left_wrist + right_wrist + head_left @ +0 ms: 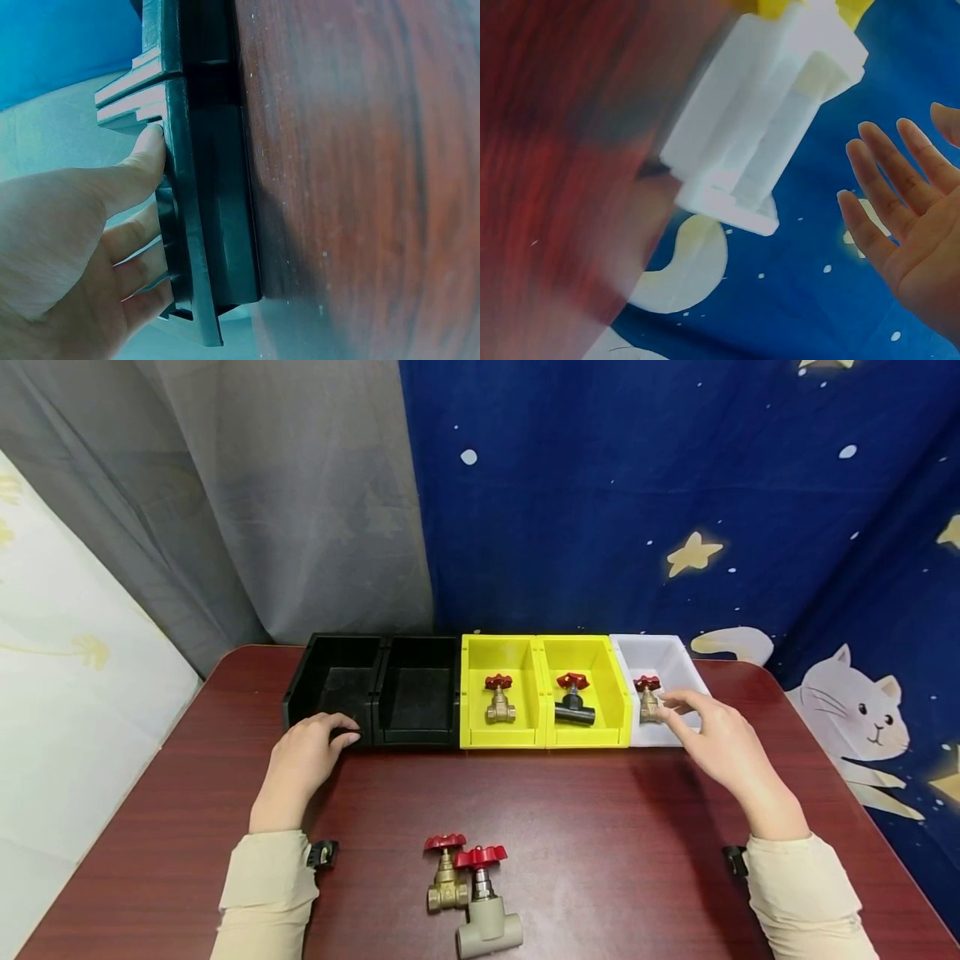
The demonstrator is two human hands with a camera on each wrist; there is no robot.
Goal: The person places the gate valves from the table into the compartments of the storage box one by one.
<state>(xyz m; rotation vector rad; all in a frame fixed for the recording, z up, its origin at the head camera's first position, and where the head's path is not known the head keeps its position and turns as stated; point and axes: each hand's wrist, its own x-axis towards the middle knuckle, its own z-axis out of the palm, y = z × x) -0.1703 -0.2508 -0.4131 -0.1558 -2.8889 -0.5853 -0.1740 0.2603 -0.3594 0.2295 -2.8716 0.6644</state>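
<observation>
My left hand (303,760) rests at the front of the leftmost black bin (348,638), relaxed. In the left wrist view its thumb touches the edge of the bin (217,210), the other fingers beside the wall. Over the front right of the white bin (682,668) is my right hand (716,735), thumb and forefinger apart. Its fingertips come close to a brass gate valve (647,702) with a red handwheel, upright inside that bin. The right wrist view has this hand (915,217) with fingers spread and nothing held, beyond the white bin (727,112).
A second black bin (416,738) and two yellow bins (502,740) complete the row. One yellow bin holds a brass valve (499,706), the other a black-bodied valve (574,710). Nearer me on the table (600,860) lie a brass valve (447,889) and a grey plastic valve (489,927).
</observation>
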